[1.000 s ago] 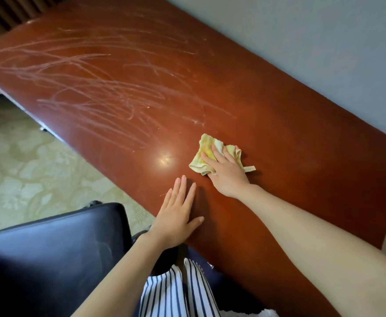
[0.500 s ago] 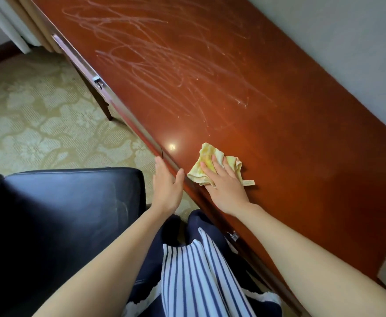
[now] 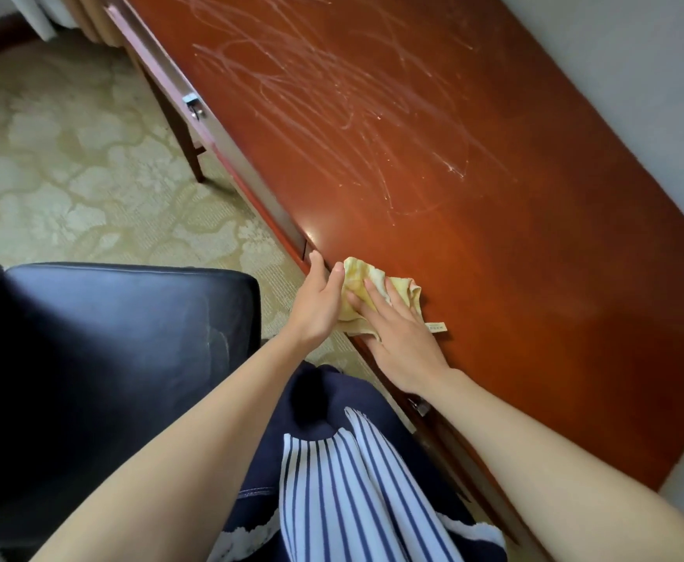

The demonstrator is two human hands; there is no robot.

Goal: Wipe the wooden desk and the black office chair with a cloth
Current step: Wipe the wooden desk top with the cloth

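Note:
The reddish wooden desk point(image 3: 494, 257) runs diagonally across the view, its far half covered in pale streaks point(image 3: 332, 95). A crumpled yellow cloth point(image 3: 362, 275) lies at the desk's front edge. My right hand point(image 3: 401, 338) presses it flat with straight fingers. My left hand point(image 3: 316, 306) is at the desk edge right beside the cloth, its thumb against the cloth's left side. The black office chair point(image 3: 109, 338) stands at the lower left, apart from both hands.
A grey wall point(image 3: 636, 75) borders the desk's far side. Patterned beige carpet point(image 3: 68, 188) lies left of the desk. A drawer front with a metal lock point(image 3: 194, 107) and a desk leg point(image 3: 188, 152) show under the edge. My striped clothing point(image 3: 352, 500) fills the bottom centre.
My right hand has drawn the cloth back to the desk's front edge. My left hand left the desktop, came to the edge and now touches the cloth. The view has tilted down.

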